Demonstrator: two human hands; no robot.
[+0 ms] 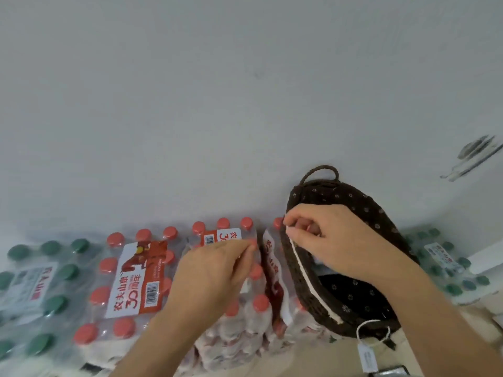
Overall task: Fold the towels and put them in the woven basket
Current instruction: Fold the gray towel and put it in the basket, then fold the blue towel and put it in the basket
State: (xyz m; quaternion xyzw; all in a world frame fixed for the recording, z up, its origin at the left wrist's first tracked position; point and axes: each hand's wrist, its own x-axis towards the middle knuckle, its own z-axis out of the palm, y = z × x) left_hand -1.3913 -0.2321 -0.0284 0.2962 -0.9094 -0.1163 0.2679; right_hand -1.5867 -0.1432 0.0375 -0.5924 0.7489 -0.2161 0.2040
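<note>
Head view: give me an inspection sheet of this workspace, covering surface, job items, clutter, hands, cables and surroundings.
Surface: shrink-wrapped packs of red-capped water bottles lie under the dark brown woven basket.
Job's things: the basket has a flower-print lining; white strip along its left rim, towel or trim, cannot tell.
Clutter: green-capped bottle packs on both sides; white paper tag on a string.
Hands: right hand pinches the white strip's far end; left hand above a red-capped pack, grip unclear.
Cables: nothing seen.
Surroundings: plain white wall; metal wall hook.
</note>
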